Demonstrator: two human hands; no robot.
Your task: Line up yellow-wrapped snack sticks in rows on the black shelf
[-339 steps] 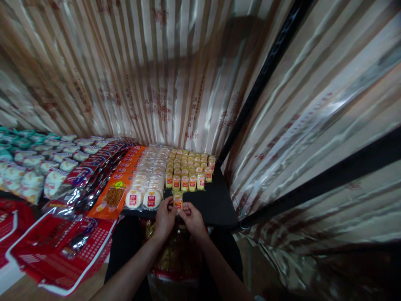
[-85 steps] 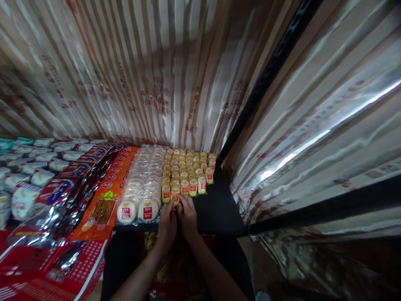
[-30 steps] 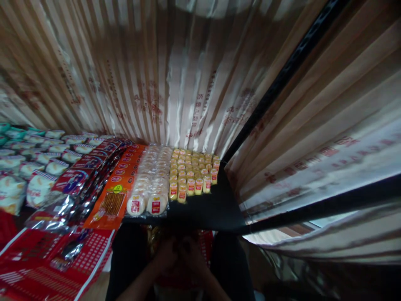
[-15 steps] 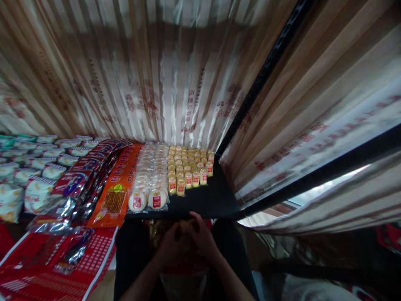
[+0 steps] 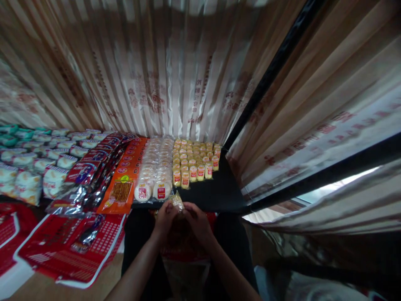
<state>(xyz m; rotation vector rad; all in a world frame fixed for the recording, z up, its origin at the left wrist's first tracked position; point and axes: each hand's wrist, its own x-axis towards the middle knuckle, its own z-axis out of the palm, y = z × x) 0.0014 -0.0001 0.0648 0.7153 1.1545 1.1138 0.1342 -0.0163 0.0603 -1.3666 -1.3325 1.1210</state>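
My left hand [image 5: 164, 217] and my right hand [image 5: 196, 218] meet just below the front edge of a black shelf [image 5: 216, 192]. Together they pinch one small wrapped yellow snack packet [image 5: 177, 202], held up between the fingertips. Straight ahead on the shelf lie rows of the same small yellow packets with red labels [image 5: 194, 161]. Below my hands sits a red bag [image 5: 184, 246] with more packets inside, partly hidden by my arms.
Round white cakes in clear wrap [image 5: 155, 171] lie left of the yellow rows, then orange packs [image 5: 123, 186], dark red foil packs [image 5: 90, 167] and white buns [image 5: 28, 175]. Red bags [image 5: 69, 251] lie at the lower left. Striped plastic curtains [image 5: 175, 71] hang close behind and right.
Both hands have come up out of the bag below the shelf, and a small yellow packet now shows between their fingertips. The view has shifted slightly.
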